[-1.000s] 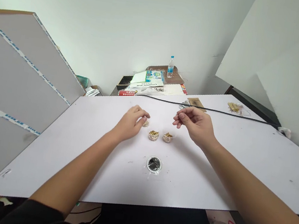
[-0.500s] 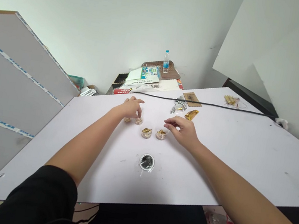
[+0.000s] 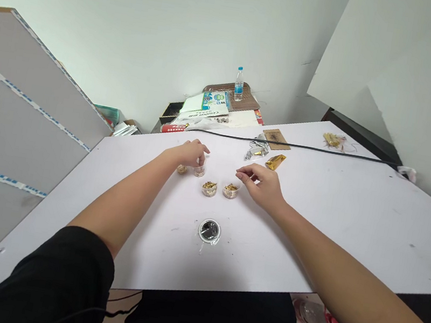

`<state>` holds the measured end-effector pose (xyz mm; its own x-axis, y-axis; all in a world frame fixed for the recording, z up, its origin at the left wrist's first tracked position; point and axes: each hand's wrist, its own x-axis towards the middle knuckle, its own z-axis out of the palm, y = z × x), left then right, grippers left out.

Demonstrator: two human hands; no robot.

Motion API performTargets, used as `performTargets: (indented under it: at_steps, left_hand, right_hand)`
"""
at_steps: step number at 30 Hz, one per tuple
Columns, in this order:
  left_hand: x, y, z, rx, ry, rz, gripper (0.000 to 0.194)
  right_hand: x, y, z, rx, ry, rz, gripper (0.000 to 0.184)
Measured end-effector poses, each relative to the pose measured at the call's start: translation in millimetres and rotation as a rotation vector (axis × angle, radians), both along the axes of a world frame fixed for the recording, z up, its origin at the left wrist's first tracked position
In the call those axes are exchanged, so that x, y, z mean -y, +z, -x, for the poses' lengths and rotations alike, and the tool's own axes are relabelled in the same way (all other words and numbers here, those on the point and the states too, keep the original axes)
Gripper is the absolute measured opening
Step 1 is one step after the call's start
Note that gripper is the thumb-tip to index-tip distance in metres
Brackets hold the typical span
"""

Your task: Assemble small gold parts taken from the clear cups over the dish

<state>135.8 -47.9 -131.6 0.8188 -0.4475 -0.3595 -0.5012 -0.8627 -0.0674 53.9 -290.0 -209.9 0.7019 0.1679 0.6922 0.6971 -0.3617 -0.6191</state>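
My left hand reaches down at a small clear cup, its thumb and fingertips drawn together at the cup's mouth. Whatever they pinch is hidden. Beside that cup, partly behind the hand, is another small cup with gold-coloured bits. Closer to me stand two clear cups, a left one and a right one, both filled with small gold pieces. My right hand hovers just right of these, thumb and fingertips pinched together. Anything between them is too small to make out.
A black cable crosses the far side of the white table. Near it lie a gold packet, a silvery clear bag, a brown card and a bag of gold pieces. A round grommet sits nearer me.
My left fingertips have dipped slightly further into the small cup. My right hand stays pinched in nearly the same place. The whole view has shifted a little.
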Motion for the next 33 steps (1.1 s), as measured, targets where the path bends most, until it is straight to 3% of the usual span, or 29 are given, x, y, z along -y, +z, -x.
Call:
performTargets:
  at_steps: [5,10,14,17,19,22,27,33]
  left_hand:
    - [-8.2,4.3,-0.8,-0.002,-0.048,0.086,0.017]
    - [-20.8,-2.1,-4.3,0.044,-0.1,0.206,0.017]
    - [-28.0,0.2,4.0,0.191,-0.145,0.402,0.016]
    - [-27.1,4.4,30.2,0.38,-0.185,0.648,0.014]
    - [-22.4,1.4,57.6,0.47,-0.156,0.911,0.012]
    - [-11.2,-15.1,102.1,0.313,-0.106,1.218,0.01]
    - [6.1,-46.1,146.4,0.149,-0.051,1.379,0.015]
    - [12.4,-57.9,153.7,0.042,0.041,1.476,0.011]
  right_hand:
    - [0.2,0.4,0.9,0.011,0.028,-0.019,0.011]
    - [-1.2,-0.7,2.8,-0.051,0.096,-0.081,0.011]
    - [-3.2,0.3,6.1,-0.096,0.138,-0.114,0.014]
    - [-6.1,3.4,11.9,-0.096,0.177,-0.129,0.015]
    - [-8.9,5.7,17.3,-0.089,0.197,-0.122,0.014]
    - [-13.7,8.1,26.0,-0.113,0.229,-0.103,0.013]
    - [-20.1,9.5,35.7,-0.13,0.293,-0.002,0.011]
    - [-22.3,9.0,39.1,0.031,0.279,0.142,0.011]
